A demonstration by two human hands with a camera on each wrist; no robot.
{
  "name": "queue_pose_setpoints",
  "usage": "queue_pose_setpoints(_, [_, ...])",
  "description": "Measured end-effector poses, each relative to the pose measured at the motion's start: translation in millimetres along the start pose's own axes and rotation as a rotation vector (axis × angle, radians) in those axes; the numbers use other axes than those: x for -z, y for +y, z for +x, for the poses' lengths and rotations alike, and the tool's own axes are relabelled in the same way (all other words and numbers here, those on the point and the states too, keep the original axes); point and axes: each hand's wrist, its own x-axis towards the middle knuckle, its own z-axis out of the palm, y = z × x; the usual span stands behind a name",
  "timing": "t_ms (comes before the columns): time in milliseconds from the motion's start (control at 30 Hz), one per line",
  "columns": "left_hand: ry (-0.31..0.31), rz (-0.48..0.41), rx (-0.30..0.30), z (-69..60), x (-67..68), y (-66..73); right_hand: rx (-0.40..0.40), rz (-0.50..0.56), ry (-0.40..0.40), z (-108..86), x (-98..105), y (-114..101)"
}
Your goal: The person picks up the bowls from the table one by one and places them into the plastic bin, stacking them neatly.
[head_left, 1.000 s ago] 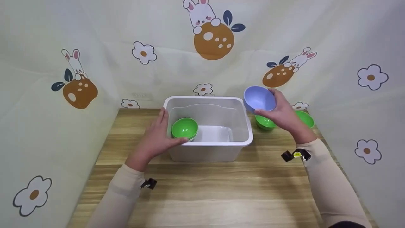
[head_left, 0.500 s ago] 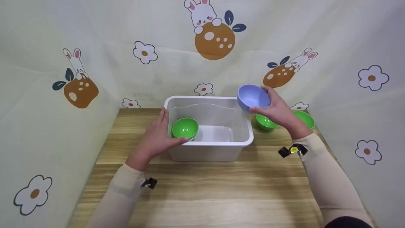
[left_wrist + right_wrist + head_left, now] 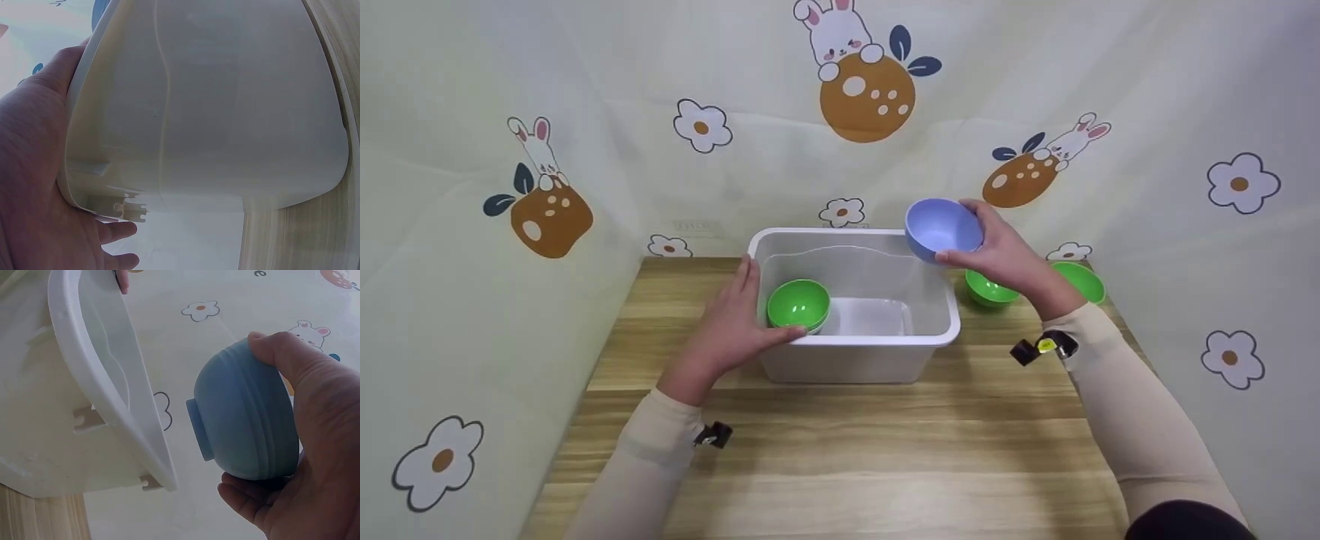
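Note:
A blue bowl (image 3: 942, 228) is tilted in my right hand (image 3: 1001, 247), above the back right rim of a white plastic bin (image 3: 847, 364). In the right wrist view, my thumb presses near the bowl's rim (image 3: 247, 410) and my fingers lie beneath it. My left hand (image 3: 727, 322) rests spread around the bin's front left corner, its thumb along the front rim and its fingers, fairly straight, on the left side. Inside the bin, at the left, a green bowl (image 3: 799, 304) sits on a whitish one that is mostly hidden.
Two green bowls stand on the wood-grain table right of the bin: a nearer bowl (image 3: 990, 291) and a farther bowl (image 3: 1081, 282), partly hidden by my right forearm. Printed fabric walls (image 3: 765, 180) enclose the table (image 3: 847, 465) at the back and sides.
My right hand has carried the blue bowl leftward, from beside the bin to over its back right rim. The left hand and the bin have stayed in place.

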Motion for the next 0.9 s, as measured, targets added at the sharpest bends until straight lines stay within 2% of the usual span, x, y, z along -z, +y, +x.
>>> queue_pose_setpoints(900, [-0.013, -0.006, -0.003, -1.5, 1.5, 0.5, 0.045, 0.009, -0.093, 20.7, -27, -22])
